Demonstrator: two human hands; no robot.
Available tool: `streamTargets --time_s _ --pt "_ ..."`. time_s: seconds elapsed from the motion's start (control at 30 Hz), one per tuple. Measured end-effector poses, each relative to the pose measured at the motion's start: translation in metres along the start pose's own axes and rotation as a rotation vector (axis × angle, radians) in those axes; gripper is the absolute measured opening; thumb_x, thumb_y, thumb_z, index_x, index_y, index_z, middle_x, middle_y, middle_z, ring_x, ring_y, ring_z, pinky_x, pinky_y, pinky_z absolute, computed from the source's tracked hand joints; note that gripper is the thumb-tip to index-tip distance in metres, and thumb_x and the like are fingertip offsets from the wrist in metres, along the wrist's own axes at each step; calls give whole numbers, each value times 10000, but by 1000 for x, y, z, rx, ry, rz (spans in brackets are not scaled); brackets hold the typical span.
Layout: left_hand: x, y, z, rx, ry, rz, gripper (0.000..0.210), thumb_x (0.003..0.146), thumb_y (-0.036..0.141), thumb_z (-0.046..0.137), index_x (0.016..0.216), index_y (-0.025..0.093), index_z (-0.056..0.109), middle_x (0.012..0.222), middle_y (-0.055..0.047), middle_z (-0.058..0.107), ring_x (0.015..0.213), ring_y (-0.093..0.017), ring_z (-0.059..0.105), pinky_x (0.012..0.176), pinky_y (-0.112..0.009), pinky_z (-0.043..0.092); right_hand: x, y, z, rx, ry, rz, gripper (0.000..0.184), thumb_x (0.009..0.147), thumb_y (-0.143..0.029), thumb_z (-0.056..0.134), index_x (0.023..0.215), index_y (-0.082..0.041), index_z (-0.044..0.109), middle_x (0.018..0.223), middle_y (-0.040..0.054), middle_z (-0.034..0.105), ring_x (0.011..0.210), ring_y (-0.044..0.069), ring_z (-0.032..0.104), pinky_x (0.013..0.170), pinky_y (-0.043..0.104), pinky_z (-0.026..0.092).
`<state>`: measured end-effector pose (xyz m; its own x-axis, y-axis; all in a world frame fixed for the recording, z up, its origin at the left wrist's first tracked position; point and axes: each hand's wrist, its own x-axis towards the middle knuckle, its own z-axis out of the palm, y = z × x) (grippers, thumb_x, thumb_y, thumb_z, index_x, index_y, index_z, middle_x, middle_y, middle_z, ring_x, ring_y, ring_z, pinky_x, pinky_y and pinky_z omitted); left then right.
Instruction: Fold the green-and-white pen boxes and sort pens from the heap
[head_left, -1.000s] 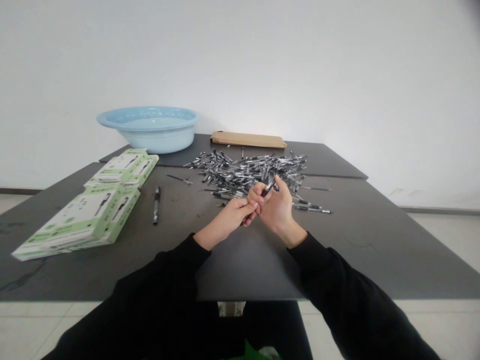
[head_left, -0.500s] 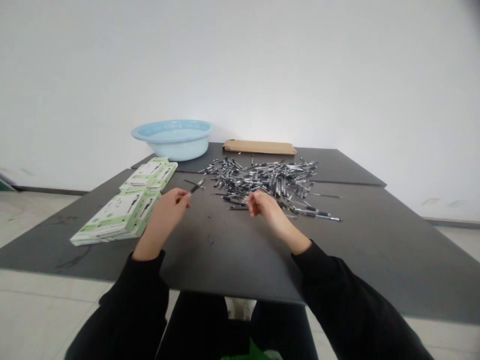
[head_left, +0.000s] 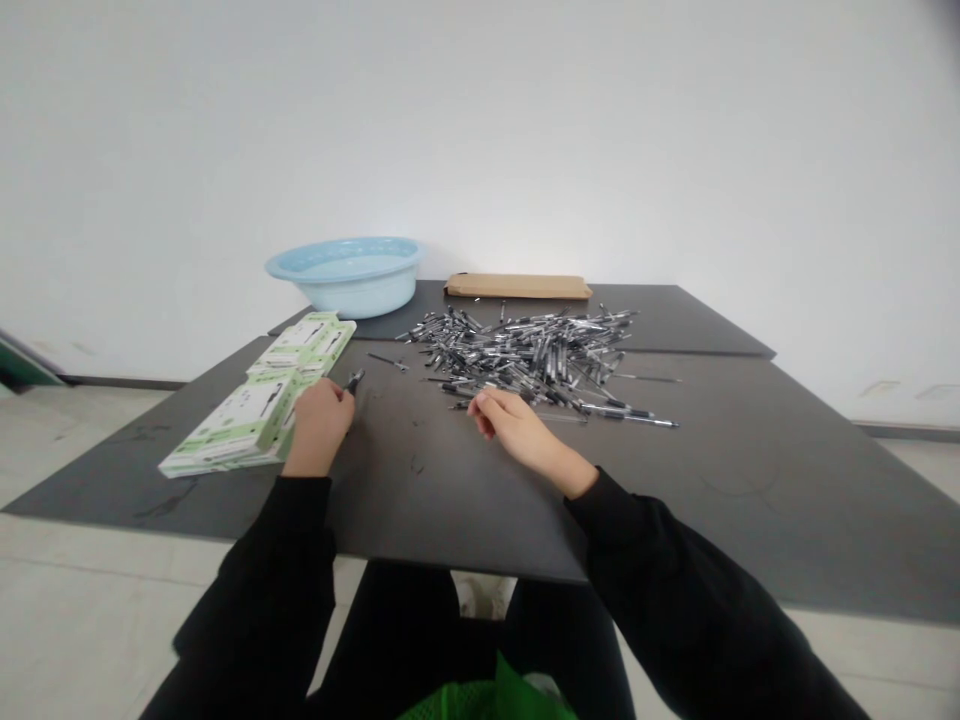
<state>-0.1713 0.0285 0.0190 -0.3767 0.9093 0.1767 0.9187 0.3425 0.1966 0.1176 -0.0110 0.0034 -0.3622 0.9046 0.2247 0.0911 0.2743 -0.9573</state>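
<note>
A pen with a dark grip (head_left: 355, 381) sticks out past the fingers of my left hand (head_left: 322, 415), which is closed on it beside the stacked boxes. My right hand (head_left: 506, 420) is curled, thumb against fingers, at the near edge of a heap of clear and black pens (head_left: 536, 350). Whatever its fingers may hold is hidden. Several green and white boxes printed with a pen (head_left: 259, 405) lie in stacks at the left. One thin dark pen part (head_left: 386, 361) lies apart between the boxes and the heap.
A light blue basin (head_left: 360, 290) stands at the back left of the dark table (head_left: 450, 510). Against the white wall lies a flat brown cardboard piece (head_left: 517, 287). A few pens (head_left: 637, 418) stick out from the heap's right side.
My left hand has drawn back left toward the boxes with the pen, its tip now nearer the fist. My right hand has shifted slightly left and toward me.
</note>
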Motion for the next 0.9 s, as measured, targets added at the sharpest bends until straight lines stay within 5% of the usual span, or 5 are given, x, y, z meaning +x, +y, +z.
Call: streamTargets --time_s 0.23,0.43,0.9 --pt "8 4 4 52 -44 29 315 821 269 463 898 102 718 838 -207 728 920 -364 673 764 -388 462 -3 -3 4 -115 -63 2 282 980 -275 408 768 -201 577 606 -35 513 578 137 495 606 268 370" --pt "10 6 13 165 -25 50 379 828 261 446 1009 43 697 1005 -287 716 973 -372 673 743 -376 464 -4 -8 3 -266 -119 -5 311 967 -210 443 698 -193 598 573 -35 509 590 134 480 630 268 346" --pt "23 -4 23 145 -115 66 377 838 306 459 971 56 707 997 -268 725 1003 -368 683 751 -360 473 -7 -5 2 -392 -185 17 288 968 -212 444 749 -183 628 583 -27 532 573 129 483 627 267 346"
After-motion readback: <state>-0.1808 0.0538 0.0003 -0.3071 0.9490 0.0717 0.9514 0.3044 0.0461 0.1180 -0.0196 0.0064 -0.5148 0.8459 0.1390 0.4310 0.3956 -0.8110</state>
